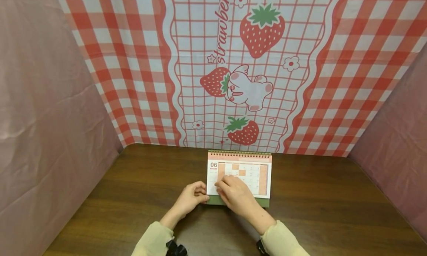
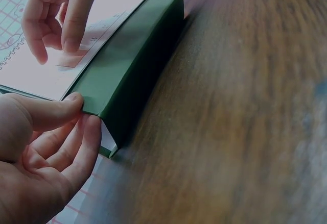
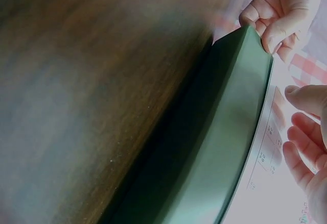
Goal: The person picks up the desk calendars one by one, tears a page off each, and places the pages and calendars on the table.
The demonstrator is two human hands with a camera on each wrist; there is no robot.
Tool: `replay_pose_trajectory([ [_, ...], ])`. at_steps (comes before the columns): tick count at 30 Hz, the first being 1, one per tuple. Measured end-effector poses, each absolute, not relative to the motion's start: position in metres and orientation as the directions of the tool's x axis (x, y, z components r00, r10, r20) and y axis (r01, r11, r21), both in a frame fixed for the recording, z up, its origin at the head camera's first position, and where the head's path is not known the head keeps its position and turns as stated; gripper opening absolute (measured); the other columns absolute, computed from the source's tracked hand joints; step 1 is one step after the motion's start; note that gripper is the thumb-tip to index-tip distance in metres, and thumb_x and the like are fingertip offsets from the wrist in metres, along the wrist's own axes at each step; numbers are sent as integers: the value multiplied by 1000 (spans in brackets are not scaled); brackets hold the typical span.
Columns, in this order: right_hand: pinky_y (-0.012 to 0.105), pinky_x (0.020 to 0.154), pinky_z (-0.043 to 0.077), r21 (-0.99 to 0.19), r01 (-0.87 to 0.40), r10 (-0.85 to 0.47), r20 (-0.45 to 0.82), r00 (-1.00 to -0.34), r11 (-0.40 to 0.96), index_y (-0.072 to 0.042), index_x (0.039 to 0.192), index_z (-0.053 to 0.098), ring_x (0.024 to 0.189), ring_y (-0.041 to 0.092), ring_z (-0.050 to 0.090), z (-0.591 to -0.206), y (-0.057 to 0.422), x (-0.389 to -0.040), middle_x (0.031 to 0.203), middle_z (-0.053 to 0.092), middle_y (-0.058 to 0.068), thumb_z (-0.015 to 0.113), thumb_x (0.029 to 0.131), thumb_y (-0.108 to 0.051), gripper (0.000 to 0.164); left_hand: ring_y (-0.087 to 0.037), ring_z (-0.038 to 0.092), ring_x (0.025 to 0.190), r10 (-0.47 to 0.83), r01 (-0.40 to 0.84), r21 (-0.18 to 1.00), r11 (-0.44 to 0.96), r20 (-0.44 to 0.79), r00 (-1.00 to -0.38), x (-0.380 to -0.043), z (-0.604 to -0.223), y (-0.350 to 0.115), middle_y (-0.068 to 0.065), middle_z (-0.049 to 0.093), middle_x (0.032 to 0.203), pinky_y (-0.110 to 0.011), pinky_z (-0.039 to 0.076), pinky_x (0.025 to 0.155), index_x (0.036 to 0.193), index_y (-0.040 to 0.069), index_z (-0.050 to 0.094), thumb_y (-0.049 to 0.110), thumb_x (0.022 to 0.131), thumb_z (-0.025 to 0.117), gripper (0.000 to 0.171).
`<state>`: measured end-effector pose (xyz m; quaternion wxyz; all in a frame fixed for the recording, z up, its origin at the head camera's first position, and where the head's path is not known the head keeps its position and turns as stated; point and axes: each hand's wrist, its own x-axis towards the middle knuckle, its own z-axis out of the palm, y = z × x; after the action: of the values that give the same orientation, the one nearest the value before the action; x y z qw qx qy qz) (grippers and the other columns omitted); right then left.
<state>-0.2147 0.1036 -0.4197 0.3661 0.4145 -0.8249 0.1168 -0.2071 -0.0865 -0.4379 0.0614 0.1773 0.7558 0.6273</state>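
A spiral-bound desk calendar [image 1: 253,183] stands on the table, its page marked 06 in front and a green base strip [image 1: 264,202] below the page. My left hand [image 1: 189,199] pinches the lower left corner of the green stand; in the left wrist view its thumb [image 2: 66,106] lies on the front face, with fingers at the open side edge. Over the lower left part of the page is my right hand [image 1: 237,196], its fingers loosely bent. The right wrist view shows that hand's thumb [image 3: 306,97] and fingers spread apart, holding nothing, close to the page.
A brown wooden table [image 1: 317,196] lies under the calendar. Behind it hangs a red-and-white checked cloth [image 1: 140,63] with strawberry prints. Pink fabric walls [image 1: 50,119] close in both sides.
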Motion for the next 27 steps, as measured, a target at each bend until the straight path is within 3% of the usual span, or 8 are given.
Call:
replay_pose_trajectory([
  [11, 27, 59, 40, 145, -753, -615, 684, -393, 642, -13, 81, 59, 67, 13, 48, -424, 100, -217, 76, 49, -4, 74, 67, -10, 20, -12, 60, 68, 331, 184, 971, 153, 126, -935, -220, -464, -87, -17, 64, 82, -29, 53, 62, 91, -8, 54, -5, 79, 63, 16],
  [15, 29, 61, 41, 181, -741, -628, 678, -383, 647, -11, 84, 59, 69, 15, 49, -425, 97, -216, 77, 49, -2, 74, 66, -11, 24, -15, 61, 69, 332, 184, 971, 156, 124, -935, -220, -463, -87, -18, 64, 83, -29, 53, 62, 91, -7, 55, -5, 79, 63, 15],
  [23, 27, 60, 40, 205, -747, -677, 616, -404, 632, -15, 111, 61, 68, 12, 44, -423, 92, -212, 80, 48, -2, 77, 65, -12, 49, -29, 61, 74, 350, 186, 970, 156, 122, -929, -210, -449, -87, -22, 63, 84, -41, 53, 65, 90, -9, 55, -9, 79, 60, 12],
  [27, 27, 63, 40, 221, -741, -691, 593, -414, 634, -16, 113, 62, 68, 12, 41, -421, 91, -211, 80, 47, -2, 77, 66, -11, 49, -30, 61, 75, 353, 197, 967, 160, 131, -927, -204, -436, -86, -22, 62, 84, -40, 53, 66, 90, -11, 54, -10, 79, 59, 12],
])
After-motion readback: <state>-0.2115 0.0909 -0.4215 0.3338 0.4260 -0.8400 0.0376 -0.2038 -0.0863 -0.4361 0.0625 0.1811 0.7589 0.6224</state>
